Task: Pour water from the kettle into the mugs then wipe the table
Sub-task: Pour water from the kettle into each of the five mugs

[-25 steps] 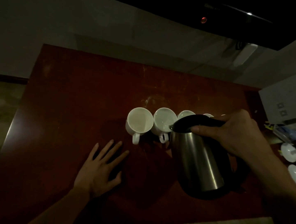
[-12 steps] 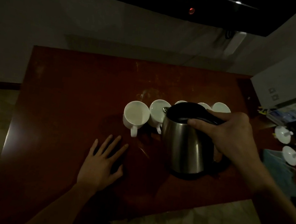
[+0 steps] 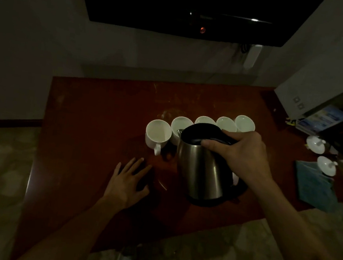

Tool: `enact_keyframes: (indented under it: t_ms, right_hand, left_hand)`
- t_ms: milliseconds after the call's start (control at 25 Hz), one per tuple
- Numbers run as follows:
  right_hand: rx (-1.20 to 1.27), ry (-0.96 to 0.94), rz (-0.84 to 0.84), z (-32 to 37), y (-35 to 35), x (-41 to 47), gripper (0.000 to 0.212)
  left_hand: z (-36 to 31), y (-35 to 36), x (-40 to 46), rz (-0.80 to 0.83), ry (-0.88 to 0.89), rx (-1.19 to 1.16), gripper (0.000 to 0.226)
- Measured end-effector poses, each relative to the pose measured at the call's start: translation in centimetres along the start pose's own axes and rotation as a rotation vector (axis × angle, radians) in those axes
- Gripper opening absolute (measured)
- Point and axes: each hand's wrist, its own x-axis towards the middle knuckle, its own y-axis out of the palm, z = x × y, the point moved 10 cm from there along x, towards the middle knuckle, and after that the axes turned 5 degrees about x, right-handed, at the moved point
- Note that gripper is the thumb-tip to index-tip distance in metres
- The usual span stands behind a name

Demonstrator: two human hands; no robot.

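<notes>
Kettle [image 3: 201,168]: tipped a second ago, now nearly upright near the table's [image 3: 93,119] front edge.
Right hand [image 3: 241,154]: clamped on its handle.
Left hand [image 3: 128,182]: flat, fingers spread.
Mugs [image 3: 158,133]: mid-table row; pouring seemingly paused.

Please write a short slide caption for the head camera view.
Right hand tilts steel kettle toward white mugs; left hand flat on table.

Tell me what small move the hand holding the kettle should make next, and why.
Probably tip the kettle a little further so its spout pours into the second mug from the left. The right hand grips the black handle, the spout sits at that mug's rim, and the kettle is only slightly tilted. The left hand lies flat on the table, clear of the pour.
</notes>
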Motion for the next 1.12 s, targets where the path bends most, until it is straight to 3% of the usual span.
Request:
enact_keyframes:
  t_ms: [280, 400, 560, 760, 880, 1040, 1120]
  right_hand:
    - [-0.038, -0.024, 0.007, 2.7, 0.4, -1.8, 0.092]
    - [-0.066, 0.017, 0.024, 3.6, 1.1, -1.7, 0.086]
    - [-0.123, 0.067, 0.028, 4.0, 2.1, -1.3, 0.086]
    - [-0.154, 0.103, 0.028, 5.2, 3.4, -1.6, 0.105]
    - [-0.192, 0.144, 0.034, 5.9, 3.4, -1.5, 0.1]
    - [-0.263, 0.155, 0.026, 6.5, 3.5, -0.9, 0.071]
    - [-0.278, 0.135, 0.052, 6.9, 4.0, -0.7, 0.074]
  left_hand:
    - [1.2, -3.0, -4.4, -0.035, 0.018, 0.085, 0.083]
    - [1.8, -3.2, -4.1, -0.008, 0.055, 0.101, 0.076]
    - [4.5, -3.0, -1.5, 0.003, 0.106, 0.13, 0.086]
    - [7.1, -1.4, 0.1, 0.023, 0.214, 0.207, 0.077]
    - [7.2, -0.7, 0.3, -0.038, 0.243, 0.167, 0.073]
    - [7.6, 0.1, 0.4, -0.131, 0.22, 0.122, 0.074]
    - [7.6, 0.3, 0.3, -0.162, 0.222, 0.133, 0.074]
